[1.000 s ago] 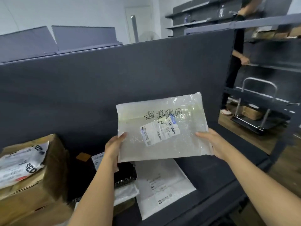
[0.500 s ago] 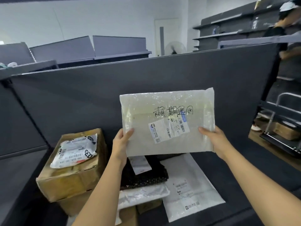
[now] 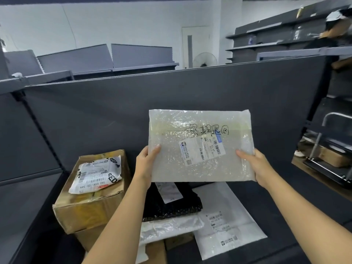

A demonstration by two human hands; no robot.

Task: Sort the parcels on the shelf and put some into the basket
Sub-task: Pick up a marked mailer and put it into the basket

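Both hands hold a clear bubble-wrap parcel [image 3: 201, 144] upright above the dark shelf [image 3: 304, 202]: the left hand [image 3: 145, 164] pinches its 9 o'clock edge, the right hand [image 3: 256, 165] its 3 o'clock edge. At 6 o'clock below it lie a black parcel [image 3: 177, 204] and a white mailer [image 3: 226, 220]; at 8 o'clock sits a cardboard box [image 3: 89, 204] topped by a small white pouch [image 3: 97, 175].
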